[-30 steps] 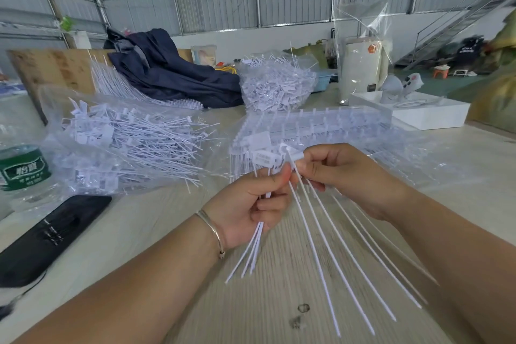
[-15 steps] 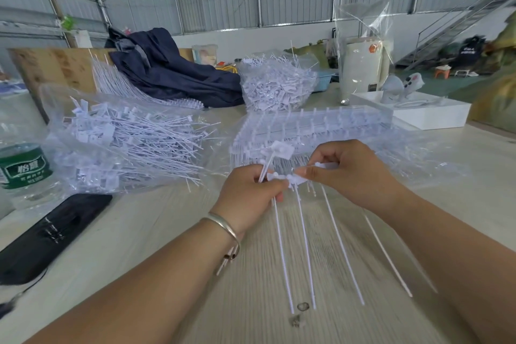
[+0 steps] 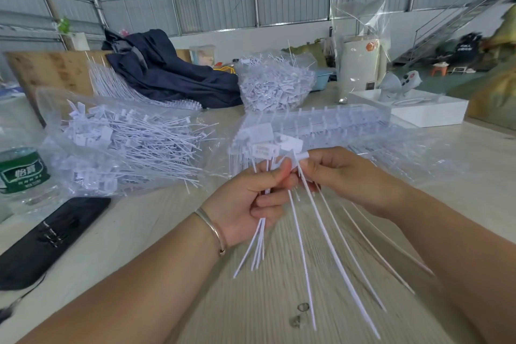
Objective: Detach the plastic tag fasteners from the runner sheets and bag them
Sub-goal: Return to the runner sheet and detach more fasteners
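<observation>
Above the pale tabletop [image 3: 156, 220], the left hand [image 3: 248, 201] grips a bundle of detached fasteners [image 3: 258, 246]; the right hand [image 3: 343, 176] fingers pinch a runner strip [image 3: 329, 246]

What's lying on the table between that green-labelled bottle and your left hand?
In the head view, a clear bag of loose fasteners lies between the bottle and the left hand, with a black case just in front.

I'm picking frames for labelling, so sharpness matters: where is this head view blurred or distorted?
Head view: the fastener tails fanning below the right hand smear with motion; the left hand reads sharper; wide-angle bending curves the wall beams and stretches the edges; daylight is soft and even, with mild glare on the clear bag.
</observation>
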`<state>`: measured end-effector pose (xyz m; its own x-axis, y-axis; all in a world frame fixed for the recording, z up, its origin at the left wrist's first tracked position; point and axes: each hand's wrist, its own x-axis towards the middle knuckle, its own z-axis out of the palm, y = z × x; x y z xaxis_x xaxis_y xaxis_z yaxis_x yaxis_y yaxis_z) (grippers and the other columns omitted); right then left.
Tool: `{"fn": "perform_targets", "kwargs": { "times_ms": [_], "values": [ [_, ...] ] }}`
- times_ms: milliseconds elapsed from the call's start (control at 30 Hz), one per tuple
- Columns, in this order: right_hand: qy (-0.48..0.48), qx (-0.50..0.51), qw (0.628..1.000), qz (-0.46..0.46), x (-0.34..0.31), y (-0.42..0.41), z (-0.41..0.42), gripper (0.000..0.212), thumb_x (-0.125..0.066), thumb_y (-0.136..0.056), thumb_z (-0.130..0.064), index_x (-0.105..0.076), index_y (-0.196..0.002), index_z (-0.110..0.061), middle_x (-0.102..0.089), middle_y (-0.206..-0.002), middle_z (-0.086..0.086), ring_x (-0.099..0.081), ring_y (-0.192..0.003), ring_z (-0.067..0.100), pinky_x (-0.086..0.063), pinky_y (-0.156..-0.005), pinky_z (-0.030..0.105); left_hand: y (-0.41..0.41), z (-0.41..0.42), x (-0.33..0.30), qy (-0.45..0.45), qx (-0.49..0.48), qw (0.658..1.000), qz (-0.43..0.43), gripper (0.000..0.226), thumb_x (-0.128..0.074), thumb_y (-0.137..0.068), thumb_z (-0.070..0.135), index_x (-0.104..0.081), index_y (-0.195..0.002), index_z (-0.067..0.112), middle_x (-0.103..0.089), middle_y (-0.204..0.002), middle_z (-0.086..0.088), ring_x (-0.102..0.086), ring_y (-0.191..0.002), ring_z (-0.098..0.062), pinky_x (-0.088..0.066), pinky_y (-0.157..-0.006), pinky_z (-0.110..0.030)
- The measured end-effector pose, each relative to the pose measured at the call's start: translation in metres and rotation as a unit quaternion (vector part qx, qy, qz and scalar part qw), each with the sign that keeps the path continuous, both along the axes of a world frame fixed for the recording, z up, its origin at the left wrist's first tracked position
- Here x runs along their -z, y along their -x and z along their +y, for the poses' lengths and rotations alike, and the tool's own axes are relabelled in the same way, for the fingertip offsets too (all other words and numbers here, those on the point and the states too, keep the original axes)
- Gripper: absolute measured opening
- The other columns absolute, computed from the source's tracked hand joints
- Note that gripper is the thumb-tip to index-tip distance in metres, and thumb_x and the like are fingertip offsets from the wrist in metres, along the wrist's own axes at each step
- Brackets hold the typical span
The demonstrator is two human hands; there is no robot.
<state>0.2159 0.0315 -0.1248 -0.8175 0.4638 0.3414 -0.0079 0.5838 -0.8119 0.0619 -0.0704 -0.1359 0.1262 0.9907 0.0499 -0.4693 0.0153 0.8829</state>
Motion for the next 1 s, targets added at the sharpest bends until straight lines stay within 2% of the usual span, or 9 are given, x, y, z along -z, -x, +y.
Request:
{"fn": "perform_targets", "kwargs": {
  "times_ms": [167, 233, 333, 467, 633, 700, 767, 867, 1000],
  "values": [
    [0.026, -0.005, 0.999, 0.024, 0.000, 0.001, 0.000, 0.049, -0.054, -0.083, -0.045, -0.064, -0.080, 0.002, -0.052, -0.068, 0.009, -0.045, -0.066, 0.017, -0.037, -0.072, 0.029, 0.001, -0.001, 0.000, 0.012, -0.053, 0.998, 0.035, 0.011, -0.072, -0.075, 0.027, -0.073, -0.067, 0.019, -0.059, -0.062, 0.006, -0.033, -0.033, 0.001, -0.019, -0.030, -0.009],
    [0.037, 0.022, 0.998, 0.055, -0.002, 0.001, 0.000, 0.037, -0.059, -0.078, -0.046, -0.068, -0.073, -0.011, -0.051, -0.064, 0.007, -0.044, -0.063, 0.016, -0.037, -0.068, 0.026, 0.001, 0.000, -0.002, 0.004, -0.109, 0.992, 0.057, 0.011, -0.070, -0.072, 0.026, -0.073, -0.069, 0.017, -0.059, -0.061, 0.005, -0.031, -0.032, 0.000, -0.019, -0.029, -0.011],
    [0.005, 0.081, 0.992, 0.096, -0.001, 0.000, 0.006, 0.036, -0.067, -0.076, -0.044, -0.070, -0.073, -0.008, -0.052, -0.059, 0.002, -0.043, -0.058, 0.013, -0.035, -0.062, 0.022, 0.005, 0.001, -0.007, -0.008, -0.194, 0.972, 0.129, 0.019, -0.074, -0.070, 0.027, -0.065, -0.075, 0.010, -0.060, -0.060, 0.003, -0.030, -0.034, -0.002, -0.019, -0.030, -0.013],
    [-0.034, 0.146, 0.984, 0.099, 0.002, -0.002, 0.014, 0.008, -0.076, -0.081, -0.021, -0.078, -0.078, -0.014, -0.066, -0.059, -0.016, -0.057, -0.055, -0.002, -0.040, -0.059, 0.007, 0.009, 0.001, -0.003, 0.006, -0.291, 0.923, 0.250, 0.036, -0.071, -0.083, 0.012, -0.063, -0.050, 0.021, -0.058, -0.055, 0.000, -0.030, -0.036, -0.007, -0.021, -0.035, -0.015],
    [-0.026, 0.142, 0.989, 0.039, 0.004, -0.002, 0.017, 0.009, -0.074, -0.083, -0.022, -0.080, -0.088, -0.026, -0.076, -0.085, 0.003, -0.068, -0.086, 0.030, -0.049, -0.075, 0.028, 0.007, 0.002, 0.000, 0.024, -0.310, 0.900, 0.305, 0.016, -0.072, -0.082, 0.012, -0.064, -0.070, 0.005, -0.055, -0.051, 0.000, -0.032, -0.036, -0.007, -0.024, -0.037, -0.013],
    [-0.001, 0.121, 0.992, 0.037, 0.002, -0.003, 0.016, 0.010, -0.074, -0.083, -0.021, -0.080, -0.090, -0.026, -0.073, -0.085, 0.020, -0.059, -0.075, 0.042, -0.043, -0.069, 0.035, 0.009, 0.003, 0.001, 0.021, -0.307, 0.900, 0.308, 0.013, -0.072, -0.082, 0.011, -0.066, -0.074, 0.003, -0.053, -0.050, 0.000, -0.032, -0.035, -0.006, -0.024, -0.036, -0.013],
    [0.022, 0.100, 0.994, 0.034, 0.001, -0.006, 0.016, 0.011, -0.074, -0.083, -0.018, -0.081, -0.089, -0.025, -0.066, -0.071, 0.023, -0.047, -0.063, 0.028, -0.037, -0.064, 0.032, 0.009, 0.002, 0.000, 0.011, -0.303, 0.896, 0.325, 0.014, -0.072, -0.081, 0.010, -0.066, -0.070, 0.005, -0.052, -0.048, 0.001, -0.031, -0.035, -0.007, -0.024, -0.036, -0.014],
    [0.052, 0.084, 0.995, 0.009, -0.002, -0.009, 0.017, 0.012, -0.075, -0.081, -0.012, -0.081, -0.088, -0.020, -0.055, -0.054, 0.001, -0.044, -0.055, 0.010, -0.036, -0.055, 0.017, 0.011, 0.001, -0.003, -0.025, -0.298, 0.864, 0.406, 0.017, -0.073, -0.080, 0.010, -0.068, -0.071, -0.003, -0.050, -0.043, 0.002, -0.036, -0.035, -0.004, -0.029, -0.039, -0.012],
    [0.055, 0.079, 0.994, -0.042, -0.006, -0.009, 0.014, 0.012, -0.075, -0.077, -0.011, -0.081, -0.078, -0.022, -0.049, -0.052, 0.003, -0.040, -0.051, 0.009, -0.034, -0.051, 0.015, 0.011, 0.002, -0.004, -0.053, -0.275, 0.829, 0.485, 0.028, -0.076, -0.076, 0.008, -0.061, -0.054, 0.003, -0.046, -0.042, 0.003, -0.039, -0.038, -0.005, -0.034, -0.045, -0.013]
  ]
}}
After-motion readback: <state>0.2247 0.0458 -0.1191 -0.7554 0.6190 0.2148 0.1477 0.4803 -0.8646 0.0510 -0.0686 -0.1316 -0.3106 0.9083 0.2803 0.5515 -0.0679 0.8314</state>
